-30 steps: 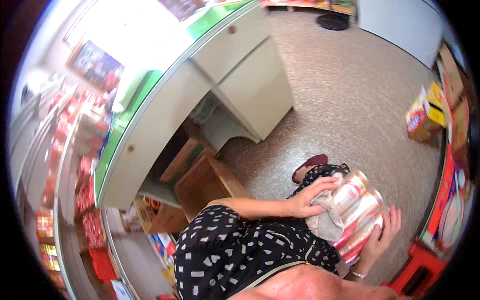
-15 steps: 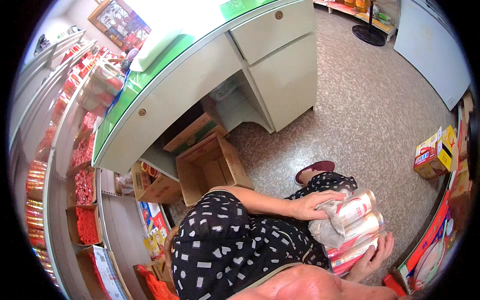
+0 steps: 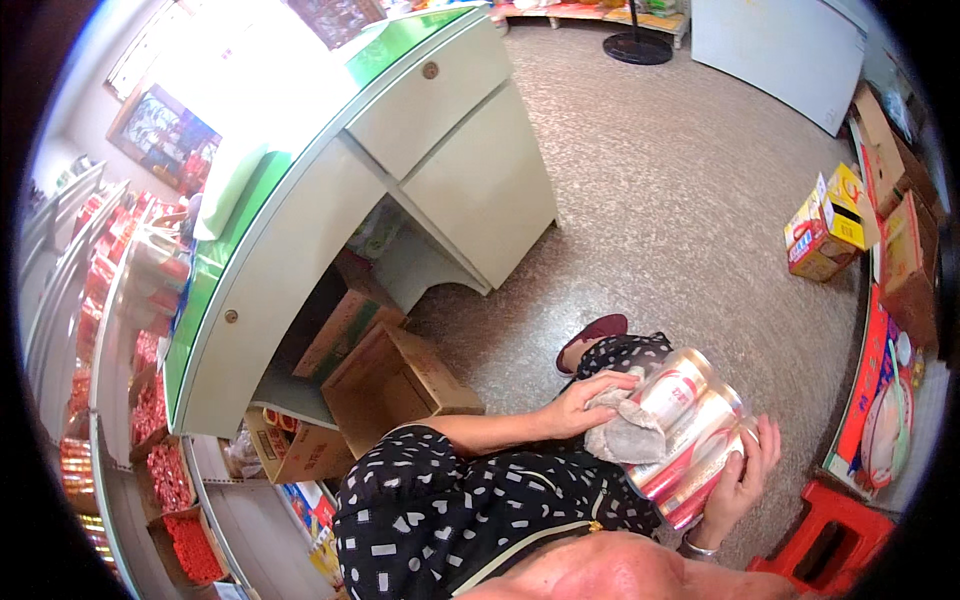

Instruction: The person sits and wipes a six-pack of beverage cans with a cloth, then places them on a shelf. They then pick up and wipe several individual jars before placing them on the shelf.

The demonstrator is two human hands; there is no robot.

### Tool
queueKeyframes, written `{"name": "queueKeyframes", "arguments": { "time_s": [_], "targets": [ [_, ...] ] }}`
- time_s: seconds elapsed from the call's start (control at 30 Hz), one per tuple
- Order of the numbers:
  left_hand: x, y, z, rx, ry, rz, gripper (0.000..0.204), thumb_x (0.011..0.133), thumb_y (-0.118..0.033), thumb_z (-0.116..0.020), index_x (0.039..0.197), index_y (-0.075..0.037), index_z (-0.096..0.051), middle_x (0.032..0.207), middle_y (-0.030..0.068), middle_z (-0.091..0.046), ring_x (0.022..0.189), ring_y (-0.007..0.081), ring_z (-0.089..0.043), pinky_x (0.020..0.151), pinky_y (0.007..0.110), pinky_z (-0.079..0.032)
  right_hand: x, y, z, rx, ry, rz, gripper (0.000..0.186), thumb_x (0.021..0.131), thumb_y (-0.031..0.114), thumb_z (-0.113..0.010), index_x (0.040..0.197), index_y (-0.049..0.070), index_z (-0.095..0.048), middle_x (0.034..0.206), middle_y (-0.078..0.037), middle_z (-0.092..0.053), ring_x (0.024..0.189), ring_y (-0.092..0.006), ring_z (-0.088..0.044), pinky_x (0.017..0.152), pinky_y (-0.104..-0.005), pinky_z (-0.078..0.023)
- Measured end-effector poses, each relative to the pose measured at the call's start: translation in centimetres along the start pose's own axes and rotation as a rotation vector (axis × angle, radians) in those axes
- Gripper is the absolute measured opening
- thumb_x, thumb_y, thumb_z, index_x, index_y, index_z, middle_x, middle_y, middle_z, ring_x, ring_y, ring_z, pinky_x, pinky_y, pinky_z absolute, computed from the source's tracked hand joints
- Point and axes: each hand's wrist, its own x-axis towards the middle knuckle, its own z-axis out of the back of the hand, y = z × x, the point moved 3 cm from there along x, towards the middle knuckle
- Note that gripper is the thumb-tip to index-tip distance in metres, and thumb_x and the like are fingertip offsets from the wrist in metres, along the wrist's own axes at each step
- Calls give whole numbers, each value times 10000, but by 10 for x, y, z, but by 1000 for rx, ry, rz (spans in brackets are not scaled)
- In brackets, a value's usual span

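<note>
A shrink-wrapped pack of red, white and gold cans (image 3: 697, 440) rests tilted above my lap. My right hand (image 3: 738, 478) grips the pack along its lower right side, thumb over the nearest can and fingers round the edge. Bunched under my left hand (image 3: 584, 408) is a grey cloth (image 3: 627, 434), pressed against the left end of the cans. The fingers of that hand are bent over the cloth, and their tips are partly lost in its folds.
A pale desk (image 3: 470, 180) with a green top stands ahead. Beneath it sits an open cardboard box (image 3: 385, 385). Shelves of red packages (image 3: 170, 475) line the left. At right are a yellow carton (image 3: 825, 225), a red plastic stool (image 3: 835, 535) and a white chest freezer (image 3: 780, 55).
The view has swung to the right, bringing the red stool further in. The cloth has slid off the upper can's side toward the pack's left end; my right hand keeps its grip.
</note>
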Motion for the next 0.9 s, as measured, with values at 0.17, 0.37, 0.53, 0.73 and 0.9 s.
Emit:
{"name": "queueKeyframes", "arguments": {
  "time_s": [0.17, 0.37, 0.53, 0.73, 0.9],
  "targets": [
    [29, -60, 0, 143, -178, -296, 471, 772, -155, -624, 1198, 32, -557, 1300, 200, -531, 1222, 313, -494, 1039, 431, -356, 7, 1, -2, 100, -44, -80, 267, 838, 51, -482, 1049, -12, -633, 1325, -163, -538, 1321, -367, -375, 1109, -487, -253],
    [65, -97, -65, 923, 421, -568, 800, 722, -386, -716, 1375, -30, -421, 1465, 198, -353, 1316, 355, -378, 1035, 535, -280, 11, 3, 1, 104, -74, -7, 241, 869, 53, -469, 1028, -12, -637, 1311, -165, -549, 1308, -380, -381, 1095, -492, -272],
    [75, -95, -76, 1026, 488, -673, 862, 695, -442, -723, 1390, -48, -400, 1480, 192, -327, 1342, 343, -346, 1019, 542, -278, 7, 5, 1, 122, -84, -11, 265, 878, 61, -458, 1077, -24, -609, 1295, -170, -555, 1304, -388, -382, 1089, -495, -278],
    [88, -91, -112, 928, 539, -732, 783, 723, -392, -722, 1349, -30, -421, 1443, 255, -337, 1337, 378, -340, 1024, 551, -272, 8, -8, -1, 280, -103, -35, 377, 893, 72, -417, 1240, -24, -527, 1324, -193, -509, 1313, -373, -378, 1085, -469, -291],
    [90, -98, -99, 689, 541, -751, 807, 742, -390, -719, 1377, -27, -377, 1474, 288, -230, 1353, 414, -284, 1058, 550, -249, 4, 1, 0, 345, -108, -133, 429, 902, 94, -408, 1311, -14, -480, 1400, -221, -405, 1337, -352, -357, 1093, -438, -289]
  ]
}}
